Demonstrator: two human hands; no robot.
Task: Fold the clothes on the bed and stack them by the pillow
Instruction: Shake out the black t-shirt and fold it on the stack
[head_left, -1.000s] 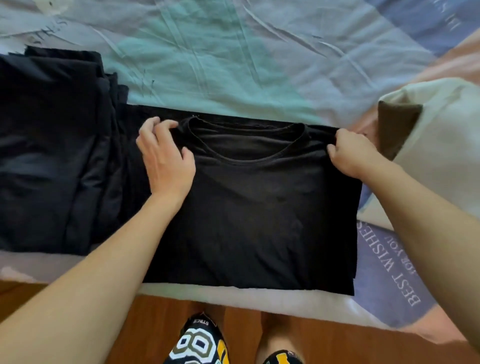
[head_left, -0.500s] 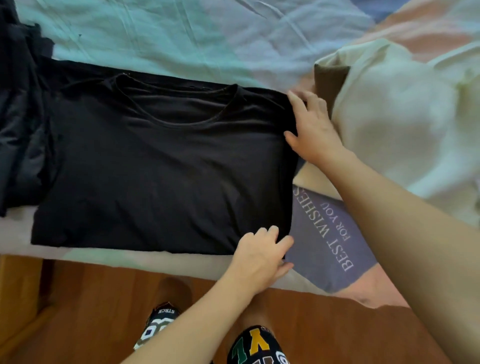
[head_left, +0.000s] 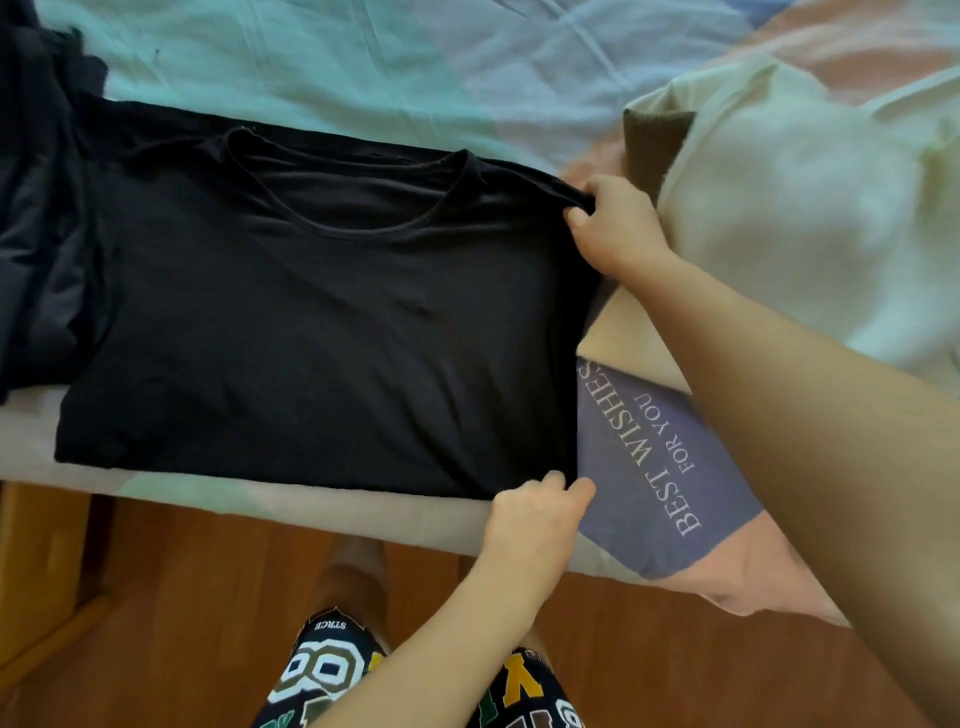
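A black T-shirt (head_left: 322, 332) lies flat on the bed with its sleeves folded in and its collar toward the far side. My right hand (head_left: 615, 228) pinches the shirt's upper right corner, by the shoulder. At the lower right corner, near the bed's front edge, my left hand (head_left: 540, 512) grips the hem. More black clothes (head_left: 36, 234) are piled at the left, partly under the shirt's left side. A cream garment with a brown collar (head_left: 795, 208) lies bunched at the right.
The bed sheet (head_left: 415, 67) is patchwork in teal, pale blue, pink and a purple patch with lettering (head_left: 670, 457). Wooden floor (head_left: 197, 597) runs along the bed's front edge. My patterned shorts (head_left: 332, 670) show at the bottom.
My right hand went from lying flat on the shirt's right edge to pinching its upper right corner. My left hand's fingers have curled onto the lower right corner.
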